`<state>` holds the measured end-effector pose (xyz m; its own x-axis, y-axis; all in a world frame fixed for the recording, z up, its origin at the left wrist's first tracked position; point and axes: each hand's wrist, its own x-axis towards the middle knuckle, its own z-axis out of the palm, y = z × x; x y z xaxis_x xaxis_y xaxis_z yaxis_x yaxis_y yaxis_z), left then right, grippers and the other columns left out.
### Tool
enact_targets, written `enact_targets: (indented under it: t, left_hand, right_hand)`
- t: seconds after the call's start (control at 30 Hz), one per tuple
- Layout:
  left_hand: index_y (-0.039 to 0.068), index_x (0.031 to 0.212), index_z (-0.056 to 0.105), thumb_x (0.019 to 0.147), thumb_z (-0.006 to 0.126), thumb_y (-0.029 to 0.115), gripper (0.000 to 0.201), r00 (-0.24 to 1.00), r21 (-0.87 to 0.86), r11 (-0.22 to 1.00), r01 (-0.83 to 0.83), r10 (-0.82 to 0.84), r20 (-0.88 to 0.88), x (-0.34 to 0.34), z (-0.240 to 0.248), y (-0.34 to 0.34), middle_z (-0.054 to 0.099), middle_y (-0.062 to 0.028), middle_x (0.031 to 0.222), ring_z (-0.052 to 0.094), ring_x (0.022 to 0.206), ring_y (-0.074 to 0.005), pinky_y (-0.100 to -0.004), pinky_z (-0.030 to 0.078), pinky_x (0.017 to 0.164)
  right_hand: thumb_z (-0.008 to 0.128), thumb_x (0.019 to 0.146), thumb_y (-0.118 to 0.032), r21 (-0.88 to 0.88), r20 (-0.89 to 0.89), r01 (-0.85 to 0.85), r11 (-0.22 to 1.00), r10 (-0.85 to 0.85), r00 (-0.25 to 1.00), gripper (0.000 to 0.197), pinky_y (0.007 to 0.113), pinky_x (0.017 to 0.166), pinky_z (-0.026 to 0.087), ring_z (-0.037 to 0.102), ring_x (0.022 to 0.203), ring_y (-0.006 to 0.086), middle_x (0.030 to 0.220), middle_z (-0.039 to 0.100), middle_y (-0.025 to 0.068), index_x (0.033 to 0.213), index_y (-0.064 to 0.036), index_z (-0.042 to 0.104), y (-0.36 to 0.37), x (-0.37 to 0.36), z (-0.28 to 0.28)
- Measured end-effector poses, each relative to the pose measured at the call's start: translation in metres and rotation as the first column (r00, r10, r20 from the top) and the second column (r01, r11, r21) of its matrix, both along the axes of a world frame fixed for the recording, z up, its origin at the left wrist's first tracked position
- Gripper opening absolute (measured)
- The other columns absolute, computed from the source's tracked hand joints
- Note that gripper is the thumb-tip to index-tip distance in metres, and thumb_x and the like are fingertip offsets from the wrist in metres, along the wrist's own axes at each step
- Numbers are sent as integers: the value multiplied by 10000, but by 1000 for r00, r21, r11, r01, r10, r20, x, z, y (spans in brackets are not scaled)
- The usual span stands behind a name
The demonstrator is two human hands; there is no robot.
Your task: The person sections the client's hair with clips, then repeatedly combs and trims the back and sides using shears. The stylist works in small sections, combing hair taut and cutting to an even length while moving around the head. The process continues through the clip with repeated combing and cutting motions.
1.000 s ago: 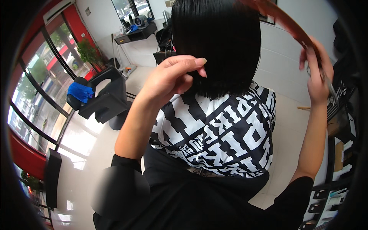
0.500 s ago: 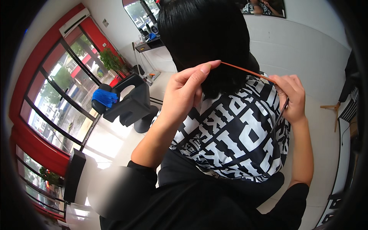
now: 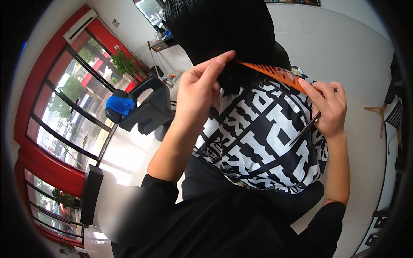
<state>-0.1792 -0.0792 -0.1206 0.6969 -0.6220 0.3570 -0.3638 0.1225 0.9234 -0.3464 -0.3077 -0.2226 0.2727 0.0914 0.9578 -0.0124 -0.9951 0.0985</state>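
Right grip (image 3: 329,107) clasps orange comb (image 3: 280,75) and scissors (image 3: 306,128), left grip (image 3: 200,86) pinched together at black hair (image 3: 223,30).

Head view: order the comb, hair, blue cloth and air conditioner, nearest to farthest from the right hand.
1. Comb: held in the right hand.
2. Hair: ahead, to its left.
3. Blue cloth: far left.
4. Air conditioner: upper left, high up.

Comb (image 3: 278,76) and scissors (image 3: 308,126) show a hair salon.

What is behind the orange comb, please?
Behind the comb, black hair shows near its tip, patterned cloth near the right hand. What the comb itself covers is hidden.
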Motion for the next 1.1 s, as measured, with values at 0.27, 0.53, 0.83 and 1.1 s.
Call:
enact_targets:
  t: [0.27,0.53,0.83,1.1]
  left_hand:
    - [-18,1309,636,1065,460,238,395,908,43,939,341,-317,-275,29,21,33,742,-33,1128,303,384,-25,-192,232,370]
    - [12,1216,712,1029,565,268,350,868,25,897,441,-420,-265,33,20,40,759,-31,1076,327,373,-19,-186,234,354]
    - [49,1185,745,1006,590,255,313,758,-61,795,603,-595,-267,51,9,42,719,22,885,382,434,-21,-186,298,411]
    - [48,1147,746,946,655,227,285,830,-104,920,377,-286,479,42,-32,43,714,-167,850,670,715,-257,-365,524,686]
  right_hand:
    - [663,733,87,217,-207,50,975,-4,978,486,341,689,442,508,729,245,835,582,54,1172,-103,745,14,-46,-16]
    - [552,963,-38,669,-304,84,738,169,937,320,221,544,325,454,682,59,946,516,42,1257,39,653,24,-167,21]
    - [578,943,7,825,-330,-34,564,530,781,184,220,558,443,592,600,110,788,640,80,1113,64,620,63,-65,130]
    - [590,968,28,643,-174,-157,750,343,923,186,246,685,501,634,701,140,912,686,117,1145,53,643,90,27,130]
